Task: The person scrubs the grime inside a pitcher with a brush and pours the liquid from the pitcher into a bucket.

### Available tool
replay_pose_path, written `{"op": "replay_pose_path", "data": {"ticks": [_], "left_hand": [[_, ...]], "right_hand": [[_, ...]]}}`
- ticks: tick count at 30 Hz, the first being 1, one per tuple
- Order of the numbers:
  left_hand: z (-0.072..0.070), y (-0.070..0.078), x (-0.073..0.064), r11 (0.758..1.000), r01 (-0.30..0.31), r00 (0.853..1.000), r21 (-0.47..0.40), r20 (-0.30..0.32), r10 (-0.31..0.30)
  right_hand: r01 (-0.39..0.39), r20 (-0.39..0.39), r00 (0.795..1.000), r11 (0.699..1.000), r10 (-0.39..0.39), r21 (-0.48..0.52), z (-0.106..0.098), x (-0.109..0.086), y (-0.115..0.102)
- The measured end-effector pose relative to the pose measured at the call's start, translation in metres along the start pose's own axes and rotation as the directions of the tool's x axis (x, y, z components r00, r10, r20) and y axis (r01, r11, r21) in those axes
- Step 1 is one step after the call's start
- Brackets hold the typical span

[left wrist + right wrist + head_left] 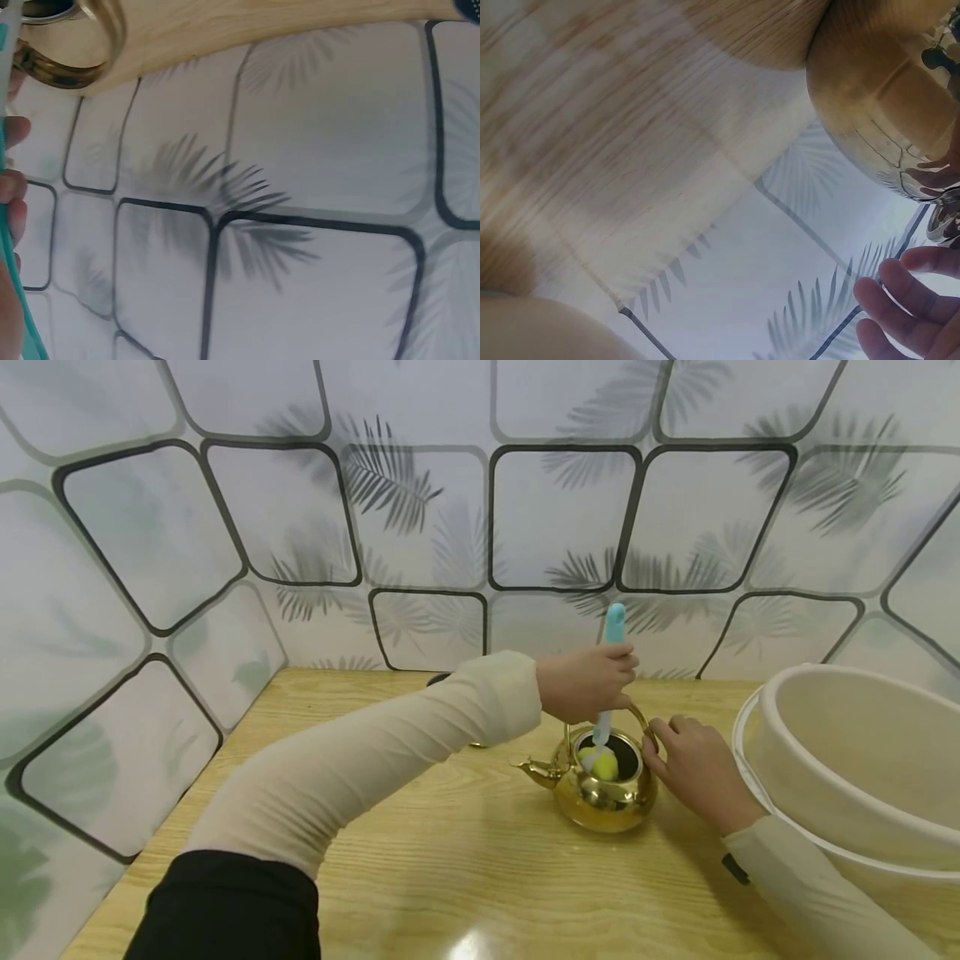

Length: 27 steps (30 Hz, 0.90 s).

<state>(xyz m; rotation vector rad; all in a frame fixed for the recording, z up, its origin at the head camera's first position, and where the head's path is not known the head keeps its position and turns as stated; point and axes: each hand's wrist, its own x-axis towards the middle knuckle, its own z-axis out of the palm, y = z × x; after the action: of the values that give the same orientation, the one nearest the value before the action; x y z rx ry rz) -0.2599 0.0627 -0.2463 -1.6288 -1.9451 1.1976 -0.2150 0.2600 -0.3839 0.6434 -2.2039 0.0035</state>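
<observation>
My left hand [585, 681] grips the turquoise and white handle of a sponge brush [615, 622], which stands nearly upright. Its yellow and white sponge head sits inside the mouth of a shiny gold kettle [606, 806], whose spout points left. With thumb and fingers, my right hand [701, 768] holds the right side of the kettle's raised handle. In the left wrist view, the brush handle [9, 247] runs along the left edge beside my fingers, below the kettle handle [64, 73]. The right wrist view catches the kettle's rounded side [892, 97] above my right fingers [900, 307].
A large white bucket [847, 785] stands right of the kettle, close to my right forearm. Behind my left forearm, an object with a dark top [437, 678] is mostly hidden. The wooden table [420, 877] meets a patterned wall [420, 527] at its back and left.
</observation>
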Motion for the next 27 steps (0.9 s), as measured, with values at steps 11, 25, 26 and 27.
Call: {"op": "replay_pose_path", "data": {"ticks": [11,25,26,27], "left_hand": [[0.035,0.001,-0.01,0.973,0.093,0.99,-0.212,-0.088,-0.114],[0.032,0.038,-0.022,0.909,0.353,0.928,-0.221,-0.044,-0.371],[0.03,0.039,-0.022,0.911,0.358,0.927,-0.204,-0.043,-0.374],[0.028,0.041,-0.023,0.913,0.36,0.926,-0.19,-0.048,-0.375]], "right_hand": [[-0.007,-0.01,1.0,1.0,0.008,0.006,0.003,-0.001,0.001],[0.015,-0.032,0.999,1.0,-0.014,0.019,0.002,0.0,0.0],[0.014,-0.036,0.999,1.0,-0.014,0.02,0.002,0.0,0.0],[0.015,-0.04,0.999,1.0,-0.014,0.021,0.002,0.0,0.0]]}}
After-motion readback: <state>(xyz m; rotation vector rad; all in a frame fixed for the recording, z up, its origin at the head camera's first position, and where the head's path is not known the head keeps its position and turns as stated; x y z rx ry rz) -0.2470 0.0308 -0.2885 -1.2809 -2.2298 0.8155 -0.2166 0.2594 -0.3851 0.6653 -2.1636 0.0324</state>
